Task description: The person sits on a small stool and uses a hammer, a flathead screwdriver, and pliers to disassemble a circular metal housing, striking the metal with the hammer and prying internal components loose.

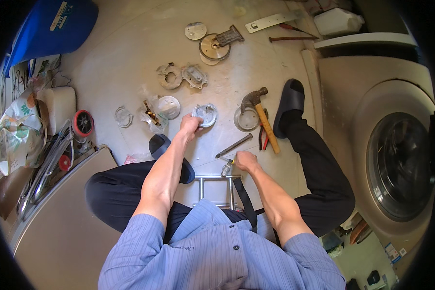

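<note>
My left hand (191,124) is closed on the rim of a round, shallow metal casing part (207,116) at the floor's middle. My right hand (246,161) is wrapped round what looks like a screwdriver (230,161); a bit of yellow handle and a thin shaft show, pointing left. Just under the shaft is a small shiny metal piece (225,169), its kind unclear. A long steel chisel or punch (234,146) lies between the hands. A wooden-handled claw hammer (268,128) rests across a round metal dish (245,121), with red-handled pliers (261,137) beside it.
Left lie a round lid (169,107), a plastic bag of brass-coloured pieces (151,114) and a thin ring (123,117). Farther off are grey castings (195,76) and a brass-coloured disc (212,47). A washing machine (345,92) stands right, a blue bucket (72,29) far left.
</note>
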A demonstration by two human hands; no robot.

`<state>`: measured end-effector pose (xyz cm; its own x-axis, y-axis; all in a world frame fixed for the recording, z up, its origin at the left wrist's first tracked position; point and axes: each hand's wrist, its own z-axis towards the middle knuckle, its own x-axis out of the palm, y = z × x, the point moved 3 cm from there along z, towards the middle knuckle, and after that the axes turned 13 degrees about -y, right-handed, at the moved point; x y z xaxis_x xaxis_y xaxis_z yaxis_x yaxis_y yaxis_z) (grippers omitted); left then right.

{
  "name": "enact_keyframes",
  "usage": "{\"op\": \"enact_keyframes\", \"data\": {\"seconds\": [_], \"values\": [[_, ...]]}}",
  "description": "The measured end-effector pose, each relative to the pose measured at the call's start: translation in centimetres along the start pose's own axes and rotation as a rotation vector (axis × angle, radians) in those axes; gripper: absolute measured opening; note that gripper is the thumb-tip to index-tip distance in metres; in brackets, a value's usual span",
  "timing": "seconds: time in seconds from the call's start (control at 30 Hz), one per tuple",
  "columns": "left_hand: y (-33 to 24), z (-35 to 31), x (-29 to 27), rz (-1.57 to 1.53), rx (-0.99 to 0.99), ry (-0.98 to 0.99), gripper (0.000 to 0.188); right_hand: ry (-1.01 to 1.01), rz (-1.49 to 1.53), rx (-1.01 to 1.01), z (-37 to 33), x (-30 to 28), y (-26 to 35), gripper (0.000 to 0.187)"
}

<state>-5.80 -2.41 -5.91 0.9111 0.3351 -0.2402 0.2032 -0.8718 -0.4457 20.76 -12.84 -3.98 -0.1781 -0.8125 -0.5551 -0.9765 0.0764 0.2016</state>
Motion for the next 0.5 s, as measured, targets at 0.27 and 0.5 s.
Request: {"op": "enact_keyframes", "data": {"seconds": [0.27,0.5], "values": [[-3.5,0.5,0.5,0.3,0.599,-0.246,0.031,-0.922,0.247,-0.038,1.0,-10.4,0.2,0.024],[-4.5,-4.2,1.6,0.673,1.316,-0.274,0.048,-0.884,0.098,0.125,2.8,-11.6,-4.6,0.034]]}}
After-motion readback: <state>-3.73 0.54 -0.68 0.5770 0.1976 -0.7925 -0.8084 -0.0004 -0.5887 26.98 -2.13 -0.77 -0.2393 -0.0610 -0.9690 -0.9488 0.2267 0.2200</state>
